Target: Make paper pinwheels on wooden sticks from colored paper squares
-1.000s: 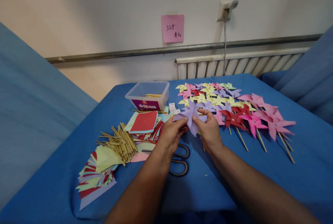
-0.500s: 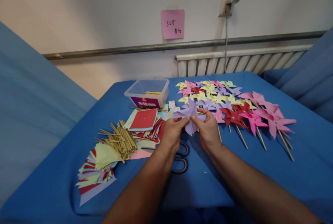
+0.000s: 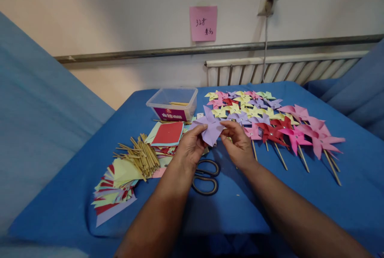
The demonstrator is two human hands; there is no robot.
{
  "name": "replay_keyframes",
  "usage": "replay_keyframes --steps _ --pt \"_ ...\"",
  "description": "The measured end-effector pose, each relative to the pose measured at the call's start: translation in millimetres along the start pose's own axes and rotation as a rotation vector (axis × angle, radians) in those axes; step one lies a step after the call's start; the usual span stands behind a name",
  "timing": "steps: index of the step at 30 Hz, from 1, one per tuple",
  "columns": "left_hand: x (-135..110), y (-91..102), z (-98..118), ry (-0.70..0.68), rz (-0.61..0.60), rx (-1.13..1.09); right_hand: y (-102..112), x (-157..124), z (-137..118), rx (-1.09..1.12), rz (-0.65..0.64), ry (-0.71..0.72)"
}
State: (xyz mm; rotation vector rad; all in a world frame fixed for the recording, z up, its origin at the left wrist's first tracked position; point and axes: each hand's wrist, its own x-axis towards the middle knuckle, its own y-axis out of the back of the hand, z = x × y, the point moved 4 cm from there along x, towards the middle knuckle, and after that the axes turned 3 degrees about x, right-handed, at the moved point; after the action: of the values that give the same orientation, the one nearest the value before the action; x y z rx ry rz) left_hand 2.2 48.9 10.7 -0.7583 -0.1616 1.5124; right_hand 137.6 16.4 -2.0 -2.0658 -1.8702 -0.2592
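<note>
I hold a lilac paper pinwheel [image 3: 211, 127] above the blue-covered table [image 3: 234, 206]. My left hand [image 3: 189, 146] pinches its left side with curled fingers. My right hand [image 3: 238, 143] pinches it at the centre and right edge. Black-handled scissors [image 3: 206, 176] lie on the cloth just below my wrists. Finished pinwheels on sticks [image 3: 270, 124] in pink, red, yellow and lilac are spread out to the right of my hands.
A clear plastic box [image 3: 172, 104] stands at the back. A stack of coloured paper squares with a red one on top [image 3: 167, 134], a bundle of wooden sticks [image 3: 141, 158] and a fan of cut papers [image 3: 114, 190] lie left. A pink note [image 3: 203, 23] hangs on the wall.
The lilac pinwheel has shifted a little left and turned in my fingers. The view has tilted slightly, so the scissors now show more fully below my hands.
</note>
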Motion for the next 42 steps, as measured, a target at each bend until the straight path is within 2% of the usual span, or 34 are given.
replay_keyframes --steps 3,5,9,14,18,22,34,42 --pt "-1 -0.6 2 0.022 0.000 -0.024 -2 1 -5 -0.113 -0.108 0.170" --pt "-3 -2.5 1 0.045 -0.009 -0.011 -2 3 -5 -0.156 -0.126 0.193" --pt "-6 -6.2 -2 0.062 -0.047 0.039 0 5 -4 -0.108 -0.094 0.145" --pt "-6 -7.0 -6 0.012 -0.073 0.086 2 5 0 -0.045 -0.030 0.074" --pt "-5 -9.2 -10 -0.065 -0.096 0.131 6 6 4 -0.072 0.053 0.054" --pt "-6 -12.0 -12 -0.087 -0.106 0.157 10 6 4 -0.117 0.134 0.046" --pt "-4 -9.4 -15 -0.085 -0.076 0.200 12 10 5 -0.184 0.167 0.024" --pt "-4 -10.5 -15 -0.080 -0.105 0.160 13 11 7 -0.103 0.183 -0.015"
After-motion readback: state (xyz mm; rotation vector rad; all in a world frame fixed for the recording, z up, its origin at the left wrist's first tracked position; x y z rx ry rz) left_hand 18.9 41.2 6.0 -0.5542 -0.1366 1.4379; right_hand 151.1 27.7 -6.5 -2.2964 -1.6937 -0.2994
